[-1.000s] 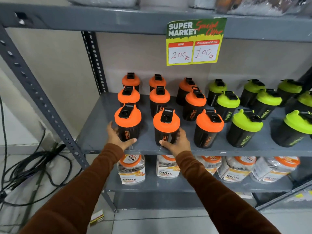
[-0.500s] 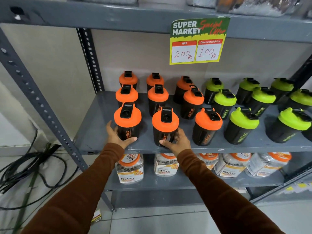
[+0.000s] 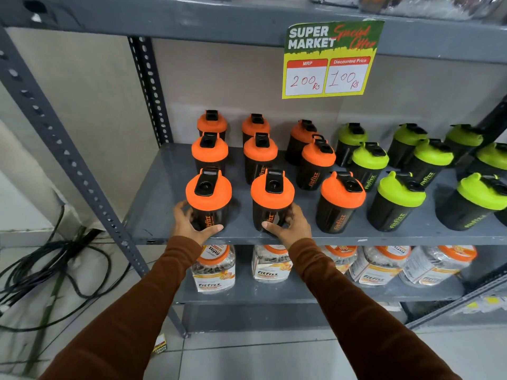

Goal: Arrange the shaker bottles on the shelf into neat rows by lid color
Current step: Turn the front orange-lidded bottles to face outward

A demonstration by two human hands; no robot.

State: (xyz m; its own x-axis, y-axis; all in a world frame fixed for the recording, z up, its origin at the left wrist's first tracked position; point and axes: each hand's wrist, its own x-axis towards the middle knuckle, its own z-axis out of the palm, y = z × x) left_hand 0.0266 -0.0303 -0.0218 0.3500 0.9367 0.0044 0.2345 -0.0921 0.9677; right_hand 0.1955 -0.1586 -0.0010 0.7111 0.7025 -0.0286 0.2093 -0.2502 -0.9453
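Black shaker bottles stand in rows on the grey shelf (image 3: 153, 215). Several with orange lids fill the left half, several with green lids the right half. My left hand (image 3: 189, 223) wraps the base of the front-left orange-lid bottle (image 3: 209, 198). My right hand (image 3: 288, 223) wraps the base of the orange-lid bottle beside it (image 3: 272, 200). Both bottles stand upright at the shelf's front edge. A third front orange-lid bottle (image 3: 341, 201) stands untouched to the right, then a green-lid bottle (image 3: 399, 200).
A price sign (image 3: 329, 60) hangs from the shelf above. Clear jars with orange lids (image 3: 215, 267) line the lower shelf. A slanted metal upright (image 3: 68, 160) frames the left side. Black cables (image 3: 49, 272) lie on the floor at the left.
Both hands stay on the same two front orange-lid bottles. The view has shifted slightly, and the two bottles sit about where they were.
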